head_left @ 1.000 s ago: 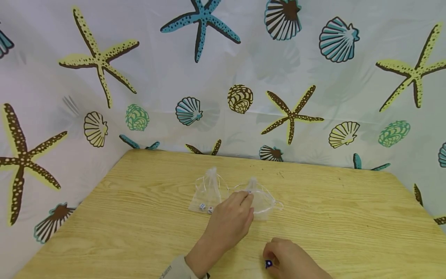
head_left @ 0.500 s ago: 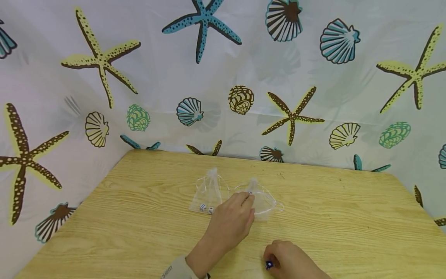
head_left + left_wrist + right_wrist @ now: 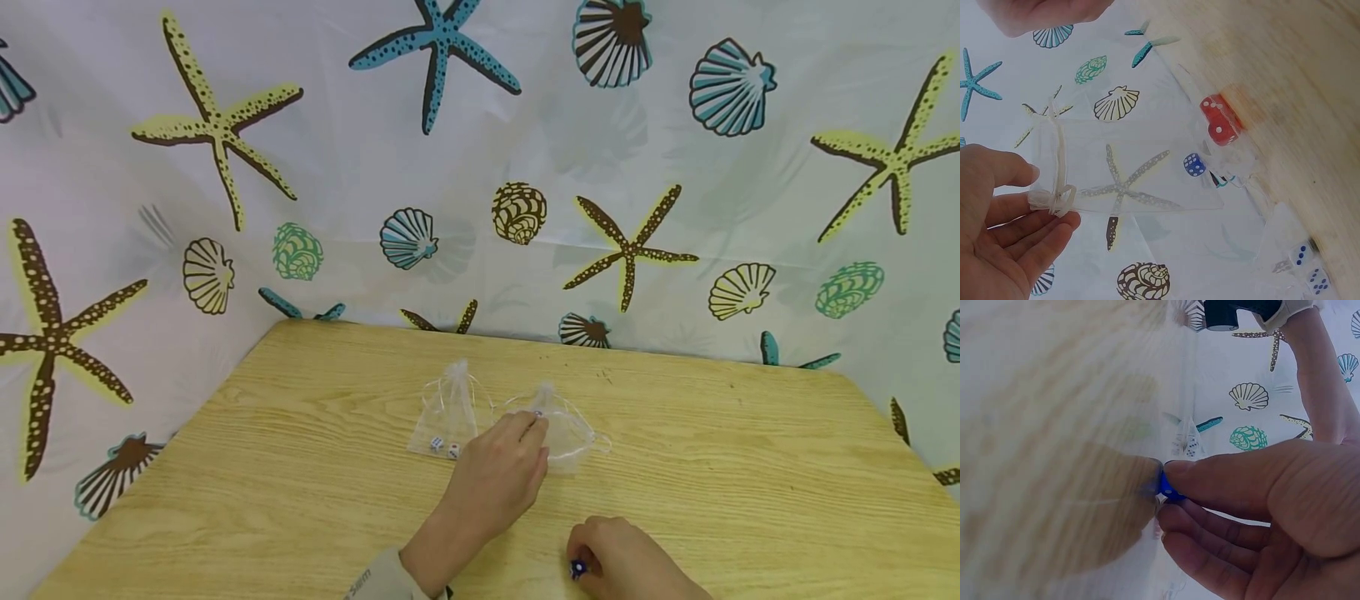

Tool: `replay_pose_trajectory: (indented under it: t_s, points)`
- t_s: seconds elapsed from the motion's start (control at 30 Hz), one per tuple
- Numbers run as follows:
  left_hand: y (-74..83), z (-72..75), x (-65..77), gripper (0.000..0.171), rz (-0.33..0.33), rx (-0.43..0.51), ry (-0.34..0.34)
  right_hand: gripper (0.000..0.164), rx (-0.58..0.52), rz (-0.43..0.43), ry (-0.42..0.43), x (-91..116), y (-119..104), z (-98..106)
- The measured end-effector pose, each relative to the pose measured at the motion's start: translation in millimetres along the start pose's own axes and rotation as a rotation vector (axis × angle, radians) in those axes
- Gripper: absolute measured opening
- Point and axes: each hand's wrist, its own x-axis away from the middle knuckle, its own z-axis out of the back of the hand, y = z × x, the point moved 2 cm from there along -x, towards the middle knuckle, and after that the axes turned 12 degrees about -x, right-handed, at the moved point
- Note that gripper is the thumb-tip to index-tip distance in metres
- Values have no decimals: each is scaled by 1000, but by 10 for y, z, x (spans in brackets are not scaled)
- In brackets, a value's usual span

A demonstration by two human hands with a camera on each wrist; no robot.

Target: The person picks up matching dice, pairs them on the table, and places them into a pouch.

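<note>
In the left wrist view my left hand (image 3: 1013, 225) pinches the drawstring end of a sheer white drawstring bag (image 3: 1141, 128). A blue die (image 3: 1194, 164) shows toward the bag's far end. The head view has my left hand (image 3: 498, 471) above the table, hiding most of that bag. Lower right, my right hand (image 3: 626, 554) pinches a dark blue die (image 3: 577, 569) with white dots. Seen from the right wrist, this blue die (image 3: 1171, 489) sits between thumb and fingers, right at the tabletop.
On the wooden table (image 3: 315, 467) lies a sheer bag (image 3: 450, 408) with white dice (image 3: 437, 444) in it. Another sheer bag (image 3: 573, 442) lies to its right, partly behind my left hand. Red dice (image 3: 1217, 119) show in the left wrist view. A printed cloth (image 3: 480, 283) walls the back.
</note>
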Motion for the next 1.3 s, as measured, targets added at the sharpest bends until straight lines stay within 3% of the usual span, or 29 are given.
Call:
replay_pose_trajectory:
  t_s: [0.4,0.57,1.0,1.3]
  points:
    - [-8,6,-6,27,-1,12,-23,10,-44,-43,9,10,-101,129]
    - [-10,0,-3,28,3,7,-19,10,8,48,66,7,-221,285]
    - [-14,6,-10,27,-3,4,-8,15,103,259,311,-39,-618,717]
    - [-14,8,-11,28,-5,8,-18,19,179,264,556,-202,-725,734]
